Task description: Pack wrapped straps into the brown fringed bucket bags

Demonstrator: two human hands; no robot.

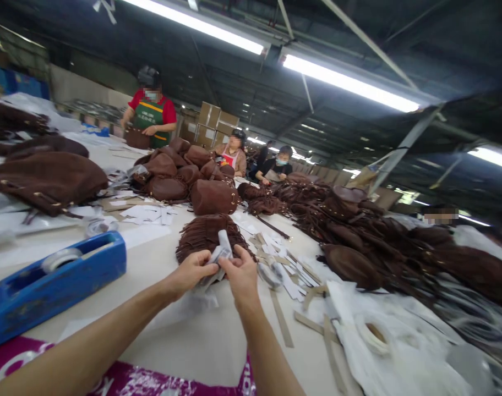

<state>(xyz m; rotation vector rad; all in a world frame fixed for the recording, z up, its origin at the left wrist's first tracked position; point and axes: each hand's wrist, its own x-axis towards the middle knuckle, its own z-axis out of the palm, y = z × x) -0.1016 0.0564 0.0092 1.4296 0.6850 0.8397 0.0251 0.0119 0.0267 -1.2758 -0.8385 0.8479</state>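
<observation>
My left hand (195,269) and my right hand (241,272) meet over the middle of the table, fingers pinched on a crumpled whitish wrapping (221,252). One end of it sticks up between them like a rolled strip. Whether it is paper or plastic, I cannot tell. Just behind my hands lies a brown fringed bag (193,234), partly covered by them. A plain brown bag (213,197) stands beyond it.
A blue tape dispenser (89,261) stands at left. Brown bags (164,170) are heaped behind, more (350,220) at right. Cardboard strips (282,319), paper scraps and a white roll (374,334) lie at right. A co-worker in a green apron (149,121) stands across.
</observation>
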